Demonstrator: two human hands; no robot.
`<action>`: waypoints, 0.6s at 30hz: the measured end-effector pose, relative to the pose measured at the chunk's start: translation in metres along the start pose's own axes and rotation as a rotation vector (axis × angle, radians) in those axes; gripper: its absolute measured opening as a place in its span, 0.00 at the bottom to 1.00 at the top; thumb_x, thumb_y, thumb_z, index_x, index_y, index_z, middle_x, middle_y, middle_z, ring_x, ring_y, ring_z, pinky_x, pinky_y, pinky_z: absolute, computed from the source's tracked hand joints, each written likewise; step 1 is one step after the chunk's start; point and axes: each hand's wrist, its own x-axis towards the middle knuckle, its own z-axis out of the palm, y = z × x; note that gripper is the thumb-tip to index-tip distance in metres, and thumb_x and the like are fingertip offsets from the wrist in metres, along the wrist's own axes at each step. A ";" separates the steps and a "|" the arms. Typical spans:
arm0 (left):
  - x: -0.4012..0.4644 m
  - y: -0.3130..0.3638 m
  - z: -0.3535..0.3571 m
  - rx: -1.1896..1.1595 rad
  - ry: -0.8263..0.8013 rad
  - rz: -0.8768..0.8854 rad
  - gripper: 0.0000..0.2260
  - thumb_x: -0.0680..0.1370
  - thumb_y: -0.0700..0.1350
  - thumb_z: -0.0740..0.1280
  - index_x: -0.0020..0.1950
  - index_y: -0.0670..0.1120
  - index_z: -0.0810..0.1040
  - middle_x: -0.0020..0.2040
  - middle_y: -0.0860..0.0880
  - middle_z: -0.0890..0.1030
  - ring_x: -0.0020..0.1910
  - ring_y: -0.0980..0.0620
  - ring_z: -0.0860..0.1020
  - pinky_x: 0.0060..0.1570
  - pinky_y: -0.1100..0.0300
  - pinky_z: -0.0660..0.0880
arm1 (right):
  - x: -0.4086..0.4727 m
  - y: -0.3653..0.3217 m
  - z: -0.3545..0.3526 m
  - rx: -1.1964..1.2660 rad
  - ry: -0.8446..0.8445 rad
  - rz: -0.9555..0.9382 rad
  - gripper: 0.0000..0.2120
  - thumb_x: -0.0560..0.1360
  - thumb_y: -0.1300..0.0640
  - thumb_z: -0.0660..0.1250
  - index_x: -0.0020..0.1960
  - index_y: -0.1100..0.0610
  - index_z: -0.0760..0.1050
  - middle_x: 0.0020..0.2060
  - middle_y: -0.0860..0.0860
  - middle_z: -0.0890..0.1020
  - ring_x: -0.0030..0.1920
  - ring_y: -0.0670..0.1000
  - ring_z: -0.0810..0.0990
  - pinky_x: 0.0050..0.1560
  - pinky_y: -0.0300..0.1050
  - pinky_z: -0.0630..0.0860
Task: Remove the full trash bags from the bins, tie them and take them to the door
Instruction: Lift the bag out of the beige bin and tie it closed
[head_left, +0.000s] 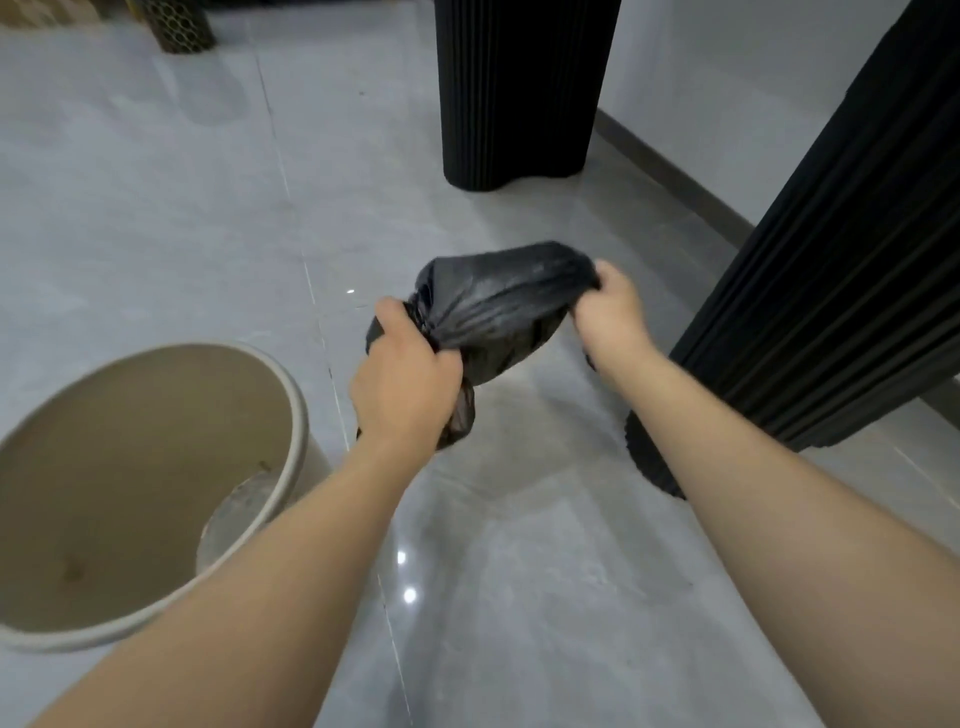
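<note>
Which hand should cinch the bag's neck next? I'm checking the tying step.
Probably the left hand: its fingers are closed around the gathered neck of the black bag, while the right hand only grips the far edge.

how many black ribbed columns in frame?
2. One black ribbed column stands top centre on the floor; the other runs down the right edge, partly behind the right forearm. More may sit out of frame.

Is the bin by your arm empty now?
Mostly empty. The bin has no bag in it and its bare beige inside shows, with a few small specks. Both hands hold the black bag outside it.
</note>
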 end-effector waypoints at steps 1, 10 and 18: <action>-0.011 -0.011 0.006 0.037 -0.086 -0.035 0.15 0.73 0.51 0.61 0.55 0.47 0.60 0.36 0.50 0.73 0.30 0.47 0.70 0.33 0.54 0.65 | -0.007 0.023 0.005 -0.137 -0.021 -0.021 0.05 0.76 0.60 0.60 0.50 0.58 0.74 0.41 0.54 0.79 0.41 0.51 0.77 0.39 0.44 0.71; -0.093 -0.105 0.038 1.035 -1.065 -0.229 0.16 0.78 0.43 0.59 0.65 0.46 0.74 0.63 0.47 0.76 0.61 0.45 0.75 0.47 0.51 0.70 | -0.072 0.160 0.024 -0.713 -0.852 0.753 0.14 0.74 0.52 0.68 0.35 0.58 0.71 0.28 0.53 0.67 0.26 0.50 0.61 0.26 0.39 0.57; -0.084 -0.102 0.034 0.107 -0.975 -0.776 0.11 0.80 0.40 0.58 0.48 0.37 0.78 0.38 0.41 0.79 0.37 0.44 0.78 0.41 0.54 0.74 | -0.079 0.154 -0.006 -0.181 -1.212 1.133 0.13 0.75 0.55 0.63 0.32 0.54 0.70 0.20 0.46 0.61 0.20 0.46 0.57 0.20 0.36 0.54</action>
